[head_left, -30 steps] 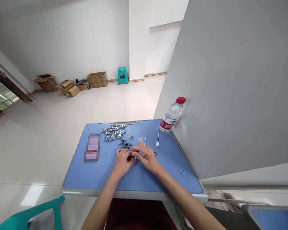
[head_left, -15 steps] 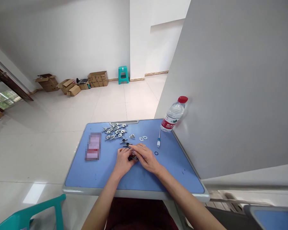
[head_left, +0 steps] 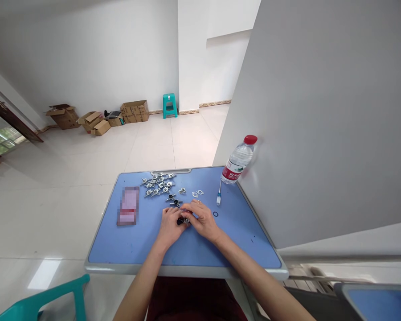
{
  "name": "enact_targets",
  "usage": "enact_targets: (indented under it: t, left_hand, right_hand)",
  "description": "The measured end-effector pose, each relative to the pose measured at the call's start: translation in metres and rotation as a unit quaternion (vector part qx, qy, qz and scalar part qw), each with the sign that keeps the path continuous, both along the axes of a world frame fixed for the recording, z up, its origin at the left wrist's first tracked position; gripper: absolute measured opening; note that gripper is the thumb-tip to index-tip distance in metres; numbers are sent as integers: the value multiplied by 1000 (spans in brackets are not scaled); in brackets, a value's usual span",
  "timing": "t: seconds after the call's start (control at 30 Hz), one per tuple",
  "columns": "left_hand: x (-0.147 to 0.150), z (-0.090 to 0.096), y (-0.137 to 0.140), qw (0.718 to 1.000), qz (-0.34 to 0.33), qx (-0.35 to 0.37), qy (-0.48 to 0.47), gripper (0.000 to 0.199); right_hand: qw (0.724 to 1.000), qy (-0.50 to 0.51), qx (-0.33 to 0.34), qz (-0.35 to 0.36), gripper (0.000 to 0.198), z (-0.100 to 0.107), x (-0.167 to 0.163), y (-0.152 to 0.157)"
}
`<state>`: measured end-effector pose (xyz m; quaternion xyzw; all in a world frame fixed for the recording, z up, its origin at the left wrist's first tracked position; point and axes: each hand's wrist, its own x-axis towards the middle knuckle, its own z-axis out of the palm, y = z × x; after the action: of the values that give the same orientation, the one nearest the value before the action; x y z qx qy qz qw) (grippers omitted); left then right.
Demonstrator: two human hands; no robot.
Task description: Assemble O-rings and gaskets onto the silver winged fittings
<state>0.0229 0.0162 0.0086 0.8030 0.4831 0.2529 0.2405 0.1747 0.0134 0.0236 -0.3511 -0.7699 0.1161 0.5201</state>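
Note:
My left hand (head_left: 171,225) is closed around a small black-and-metal part (head_left: 183,220) over the near middle of the blue table. My right hand (head_left: 202,219) bends its fingers over the same part from the other side and hides much of it. Just beyond my fingers lie a black-centred metal fitting (head_left: 176,203) and a second such fitting (head_left: 170,197). Farther back is a pile of silvery metal fittings (head_left: 158,183). Two flat metal plates (head_left: 197,194) rest beyond my right hand, and a dark rubber ring (head_left: 215,214) lies to its right.
A screwdriver (head_left: 218,199) lies right of the plates, near a water bottle (head_left: 239,160) standing by the grey partition (head_left: 321,133). At the left of the table (head_left: 120,249) is a blurred flat pink item (head_left: 128,206). A green stool (head_left: 53,294) stands at lower left.
The whole view has shifted slightly left. My right hand's fingers have curled in closer over the small part, while my left hand keeps its hold.

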Motion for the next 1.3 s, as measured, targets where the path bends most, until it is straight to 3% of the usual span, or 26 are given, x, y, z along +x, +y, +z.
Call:
enact_targets:
  t: [0.63,0.93,1.07,1.3]
  left_hand:
    - [0,-1,0,1000,1,10,15,13]
    - [-1,4,1,1000,-10,0,12,9]
    - [-1,6,1,1000,-16,-6,6,10]
    - [-1,6,0,1000,-15,-6,-2,10]
  right_hand:
    - [1000,6,16,-17,17,0,-4,-3]
    - [992,88,-48,-72,13,-3,10,-6]
    - [992,84,-29,-95,11,1,16,-5]
    - [996,55,-5,-71,12,1,15,-4]
